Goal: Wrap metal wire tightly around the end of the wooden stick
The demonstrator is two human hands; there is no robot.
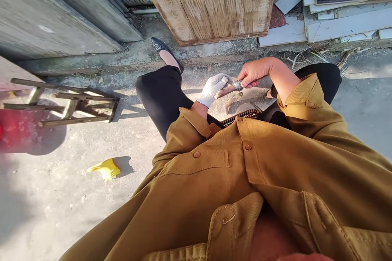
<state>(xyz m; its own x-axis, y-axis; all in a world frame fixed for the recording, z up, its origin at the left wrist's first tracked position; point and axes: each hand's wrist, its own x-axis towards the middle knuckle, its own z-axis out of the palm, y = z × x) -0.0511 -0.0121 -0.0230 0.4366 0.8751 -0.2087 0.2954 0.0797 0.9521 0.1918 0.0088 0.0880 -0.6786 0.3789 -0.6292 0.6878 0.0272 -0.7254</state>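
My left hand (213,86), in a white knitted glove, is closed on a short brown wooden stick (226,91) held over the ground between my knees. Grey metal wire (237,85) is coiled tightly around the stick's right end. Bare and ungloved, my right hand (254,72) pinches at that coiled end with thumb and fingers. Whether the fingers grip the wire, the wood or both cannot be made out. Just below my hands, an orange-and-black striped item (240,116) shows partly behind my shirt's edge.
A small wooden ladder-like frame (76,104) and a blurred red object (18,130) are at left. A yellow object (105,169) lies on the concrete. Ahead stand a plank door (214,4) and grey boards (55,12); stacked panels (346,24) lie at upper right.
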